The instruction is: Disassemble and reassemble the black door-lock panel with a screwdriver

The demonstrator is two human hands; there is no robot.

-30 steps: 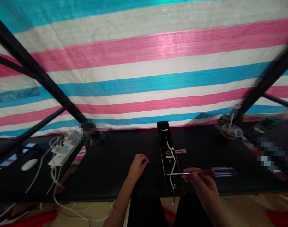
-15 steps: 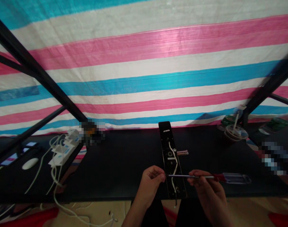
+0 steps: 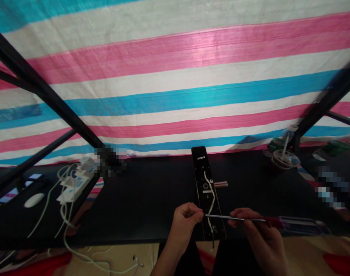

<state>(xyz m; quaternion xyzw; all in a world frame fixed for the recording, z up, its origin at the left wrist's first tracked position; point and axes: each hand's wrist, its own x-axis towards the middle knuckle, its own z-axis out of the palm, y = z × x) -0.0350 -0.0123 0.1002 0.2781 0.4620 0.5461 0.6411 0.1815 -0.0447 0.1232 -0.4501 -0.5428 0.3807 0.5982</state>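
Note:
A screwdriver (image 3: 274, 221) with a long metal shaft and a red and clear handle lies across my right hand (image 3: 260, 234), whose fingers are closed on the shaft. Its tip points left, to the pinched fingertips of my left hand (image 3: 186, 222). Whatever those fingertips hold is too small to make out. Beneath the shaft lies a long black panel (image 3: 200, 165), lengthwise on the table, with a white cable (image 3: 213, 197) along it. The cable's dark end with a small connector hangs past the table's front edge.
A small pinkish bundle (image 3: 221, 184) rests right of the panel on the black table (image 3: 152, 191). Farther right stand a lidded plastic cup (image 3: 286, 159) with a straw and a bottle. At left are a white power strip (image 3: 74, 188) with cables, a white mouse (image 3: 34, 200) and a phone.
The screwdriver has shifted right, its handle now farther from my left hand. My right hand has moved slightly right and down; my left fingertips stay pinched near the tip.

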